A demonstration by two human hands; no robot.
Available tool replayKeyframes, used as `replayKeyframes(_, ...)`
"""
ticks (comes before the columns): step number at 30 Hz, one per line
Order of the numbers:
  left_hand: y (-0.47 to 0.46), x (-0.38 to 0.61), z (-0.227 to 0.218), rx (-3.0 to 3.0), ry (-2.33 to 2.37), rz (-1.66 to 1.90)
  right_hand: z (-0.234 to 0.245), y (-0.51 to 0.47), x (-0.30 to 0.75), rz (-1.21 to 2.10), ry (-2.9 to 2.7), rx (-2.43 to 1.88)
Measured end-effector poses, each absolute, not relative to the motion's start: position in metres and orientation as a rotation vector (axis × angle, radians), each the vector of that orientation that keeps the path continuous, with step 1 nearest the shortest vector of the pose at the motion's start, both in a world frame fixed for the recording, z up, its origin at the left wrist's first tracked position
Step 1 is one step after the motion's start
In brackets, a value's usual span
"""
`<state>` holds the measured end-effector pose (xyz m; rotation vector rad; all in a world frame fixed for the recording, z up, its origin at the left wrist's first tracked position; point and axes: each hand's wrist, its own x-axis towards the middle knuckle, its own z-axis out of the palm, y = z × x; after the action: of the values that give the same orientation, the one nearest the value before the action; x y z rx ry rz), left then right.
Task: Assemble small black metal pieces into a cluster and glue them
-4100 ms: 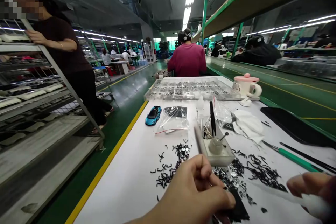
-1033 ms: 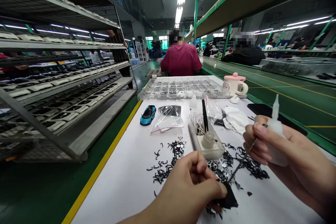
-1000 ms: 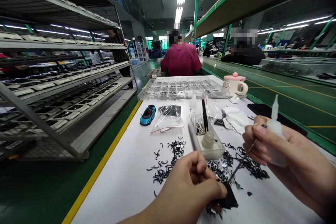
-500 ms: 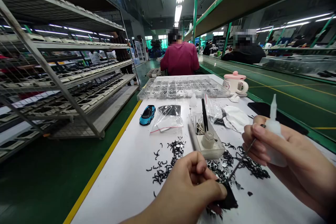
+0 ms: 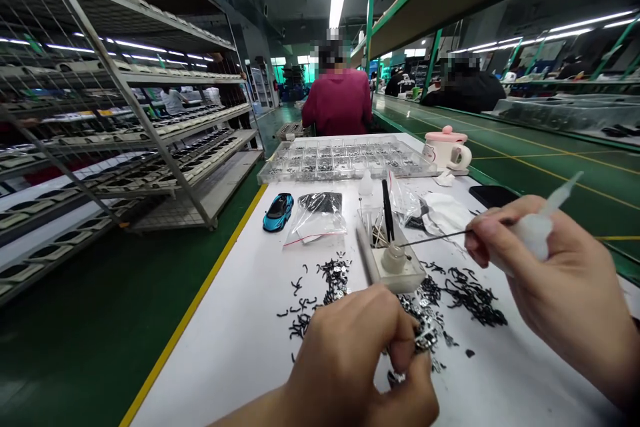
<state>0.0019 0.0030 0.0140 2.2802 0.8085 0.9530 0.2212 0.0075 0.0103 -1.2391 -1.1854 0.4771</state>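
Pinching a tangled clump of small black-and-silver parts in the left hand, fingers clenched, lower centre of frame. Light, springy, apt to snag; best taken at the clump's edge. Right hand, far right, fingers grasping a soft plastic dropper bottle and a thin steel needle.

Surface: white table, long, running away from the viewer.
Far end: clear plastic parts tray, pink-lidded mug beside it.
Left: blue toy car just beside a plastic bag.
Middle: small clear box holding tools and a little bottle.
Right: white cloth, black phone.
Front: black metal pieces, scattered in loose heaps.
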Motion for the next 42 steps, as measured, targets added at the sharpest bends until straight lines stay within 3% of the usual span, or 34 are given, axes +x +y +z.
replayKeyframes(6, 0.002, 0.001, 0.007, 2.672, 0.660, 1.093, 0.012, 0.015, 0.207, 0.499, -1.355, -1.281)
replayKeyframes(11, 0.000, 0.011, 0.009, 2.555, 0.569, 1.502, 0.013, 0.012, 0.205, 0.672, -1.411, -1.300)
replayKeyframes(32, -0.003, 0.009, 0.009, 2.506, 0.615, 1.427, -0.031, 0.060, 0.253, 0.866, -1.381, -1.573)
replayKeyframes(42, -0.001, 0.007, 0.007, 2.505, 0.616, 1.429, 0.001, 0.057, 0.292, 0.569, -1.337, -1.487)
